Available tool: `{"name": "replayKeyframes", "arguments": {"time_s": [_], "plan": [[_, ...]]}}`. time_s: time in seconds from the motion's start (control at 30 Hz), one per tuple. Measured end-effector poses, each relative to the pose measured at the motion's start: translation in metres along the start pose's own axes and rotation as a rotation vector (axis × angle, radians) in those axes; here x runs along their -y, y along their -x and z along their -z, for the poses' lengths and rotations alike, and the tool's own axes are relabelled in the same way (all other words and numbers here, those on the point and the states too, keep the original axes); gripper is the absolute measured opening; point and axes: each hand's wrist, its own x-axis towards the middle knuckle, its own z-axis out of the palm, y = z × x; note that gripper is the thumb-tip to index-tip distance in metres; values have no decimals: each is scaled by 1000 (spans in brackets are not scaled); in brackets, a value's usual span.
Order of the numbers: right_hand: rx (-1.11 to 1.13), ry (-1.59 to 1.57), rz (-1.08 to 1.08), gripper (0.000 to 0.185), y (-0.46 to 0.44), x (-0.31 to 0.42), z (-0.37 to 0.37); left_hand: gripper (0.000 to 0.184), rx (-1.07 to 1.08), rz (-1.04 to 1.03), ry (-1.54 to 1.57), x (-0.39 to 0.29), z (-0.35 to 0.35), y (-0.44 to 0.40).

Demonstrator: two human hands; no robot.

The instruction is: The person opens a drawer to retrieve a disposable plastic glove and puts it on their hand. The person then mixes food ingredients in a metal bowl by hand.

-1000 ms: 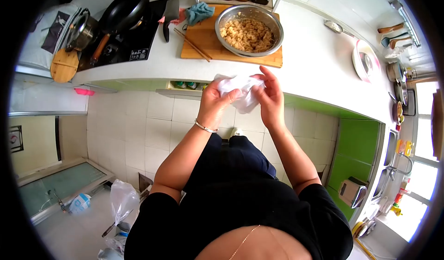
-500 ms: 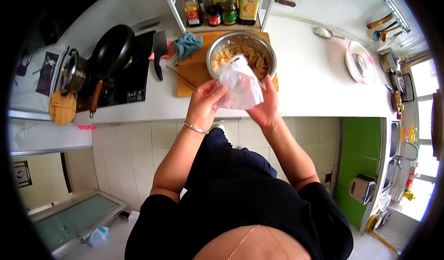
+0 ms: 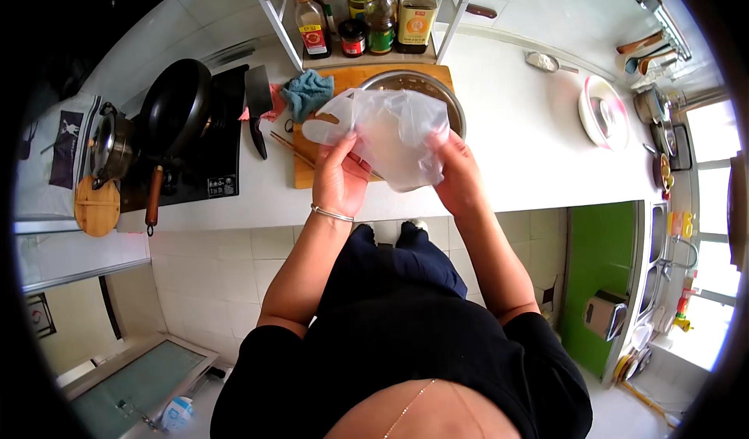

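Note:
A thin, translucent white plastic bag is spread between my two hands, over the near part of a steel mixing bowl. My left hand pinches its lower left side, thumb on top, and a loop like a bag handle sticks out beyond it. At the right side, my right hand grips the bag between thumb and fingers. The bowl rests on a wooden cutting board; the bag hides most of its contents. A pair of chopsticks lies on the board's left edge, beside my left hand.
Left of the board are a blue cloth, a cleaver and a black frying pan on the stove. Bottles fill a rack behind the bowl. A scoop and a pink-rimmed basin stand to the right.
The bag is spread wider, with its loop now out to the left. It covers more of the bowl, hiding the brown crumbly mixture seen before. The view has shifted slightly.

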Motion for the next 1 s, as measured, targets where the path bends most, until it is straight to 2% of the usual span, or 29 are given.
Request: {"name": "replayKeyframes", "arguments": {"time_s": [0.07,0.13,0.17,0.2,0.3,0.4,0.47,0.57,0.6,0.67,0.73,0.8,0.87,0.93,1.0], "plan": [[190,-424,-89,59,6,5,-1,30,-9,-33,9,6,-6,4],[191,-385,-112,68,10,-14,2,33,-8,-75,11,9,-10,0],[137,-307,-117,56,13,-16,3,33,-40,-105,-11,12,-8,1],[143,-306,-131,56,10,-19,5,33,-77,-134,-31,16,-3,3],[-43,-225,-5,16,-6,-15,6,34,-74,-80,80,21,7,9],[-6,149,56,19,-15,-1,21,33,-167,-19,139,27,31,8],[-14,312,117,20,-16,20,18,32,-478,49,-33,27,68,3],[49,372,111,17,-21,48,25,26,-522,-631,-264,23,22,18],[98,412,114,16,-24,55,25,26,-524,-633,-264,17,1,23],[120,425,100,16,-26,69,24,20,-97,-730,-633,11,-28,29],[125,682,140,17,-29,75,23,15,157,-538,-750,15,-46,32],[125,741,134,19,-26,82,19,20,283,-362,-799,27,-55,27],[167,1141,308,23,-21,87,14,19,294,-377,-787,38,-71,21],[148,1197,367,26,-20,84,15,16,245,-347,-755,46,-77,17],[183,1294,443,28,-17,83,17,15,256,-211,-656,50,-72,12]]}}
